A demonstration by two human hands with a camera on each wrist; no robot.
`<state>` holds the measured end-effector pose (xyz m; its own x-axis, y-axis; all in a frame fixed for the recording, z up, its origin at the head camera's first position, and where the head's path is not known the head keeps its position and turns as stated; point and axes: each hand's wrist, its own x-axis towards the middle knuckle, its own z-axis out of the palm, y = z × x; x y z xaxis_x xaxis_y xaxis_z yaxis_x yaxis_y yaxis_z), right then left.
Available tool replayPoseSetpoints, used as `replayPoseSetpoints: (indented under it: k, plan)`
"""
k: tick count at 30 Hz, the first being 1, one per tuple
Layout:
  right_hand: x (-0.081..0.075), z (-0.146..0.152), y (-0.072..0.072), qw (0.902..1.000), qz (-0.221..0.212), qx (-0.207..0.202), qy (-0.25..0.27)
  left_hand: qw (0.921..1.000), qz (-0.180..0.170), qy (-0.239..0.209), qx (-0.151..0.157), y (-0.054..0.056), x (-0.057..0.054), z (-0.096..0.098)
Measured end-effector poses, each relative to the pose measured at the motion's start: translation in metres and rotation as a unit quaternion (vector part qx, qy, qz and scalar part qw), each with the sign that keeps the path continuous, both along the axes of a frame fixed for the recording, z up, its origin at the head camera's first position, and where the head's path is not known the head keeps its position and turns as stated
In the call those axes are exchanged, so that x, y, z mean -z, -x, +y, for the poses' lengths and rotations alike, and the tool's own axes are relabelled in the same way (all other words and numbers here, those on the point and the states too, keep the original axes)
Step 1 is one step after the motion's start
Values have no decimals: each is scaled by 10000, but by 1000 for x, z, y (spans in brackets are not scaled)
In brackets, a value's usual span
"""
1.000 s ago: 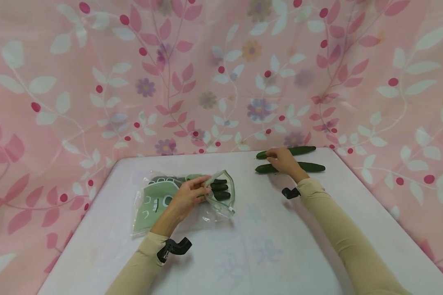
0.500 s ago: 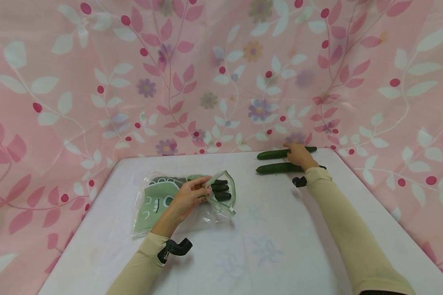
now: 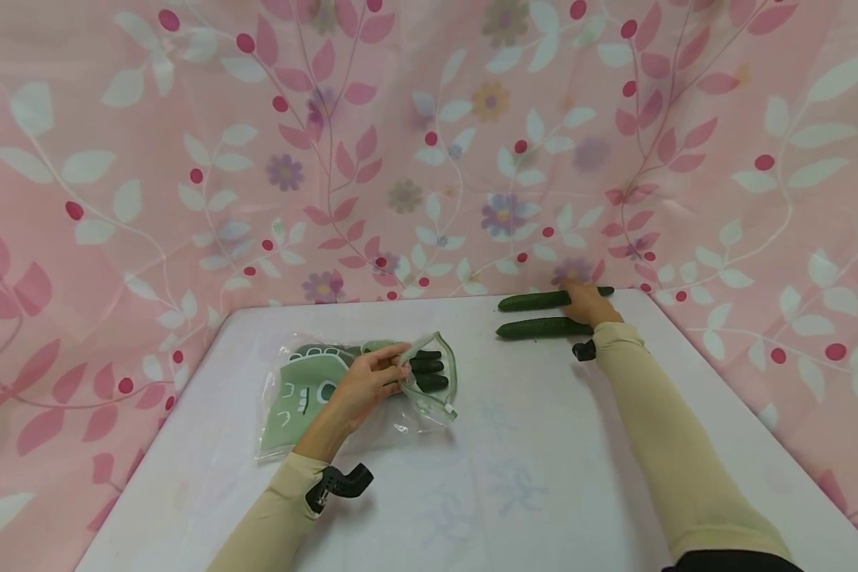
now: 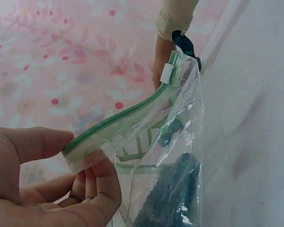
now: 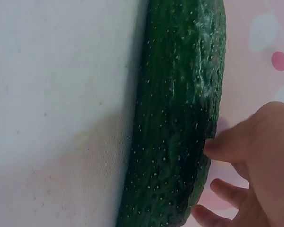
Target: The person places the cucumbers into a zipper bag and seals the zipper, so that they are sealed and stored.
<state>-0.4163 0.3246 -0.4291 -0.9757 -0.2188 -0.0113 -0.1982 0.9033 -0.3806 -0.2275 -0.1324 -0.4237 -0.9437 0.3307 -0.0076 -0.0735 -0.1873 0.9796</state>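
Observation:
A clear zip bag with a green cartoon print and a green zip edge lies mouth to the right, several cucumbers inside. My left hand pinches the rim of its mouth between thumb and fingers; the left wrist view shows the green zip strip and white slider. At the back right, my right hand reaches over the far cucumber. The near cucumber lies parallel in front. It fills the right wrist view, hiding the right fingertips, so their hold on the far cucumber is unclear.
A white table holds everything, and both loose cucumbers lie near its back edge. A pink floral curtain rises behind the table and along its sides.
My right hand has moved right along the far cucumber, from near its left end towards its right part, then sunk slightly. The left hand and bag stay nearly still.

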Motion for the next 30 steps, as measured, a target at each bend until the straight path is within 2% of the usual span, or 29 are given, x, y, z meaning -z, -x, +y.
replayPoseSetpoints:
  k: [6, 14, 17, 21, 24, 30]
  plan:
    - [2, 0, 2, 9989, -394, -71, -224, 10000, -35, 0, -17, 0, 0, -1]
    - [-4, 5, 0, 9998, -141, 114, -127, 10000, -7, 18, 37, 0, 1, -1]
    - [-5, 12, -3, 9996, -90, 71, -259, 10000, -11, 10, 14, 0, 2, 0]
    - [-3, 22, -8, 9978, -506, -38, -434, 10000, 4, 37, -9, -1, 2, 0]
    - [-1, 27, -13, 9967, -749, 15, -321, 10000, 28, 62, -12, -1, 2, 1]
    - [-4, 34, -14, 9978, -543, 248, -277, 10000, 52, 60, -5, 0, 2, 1]
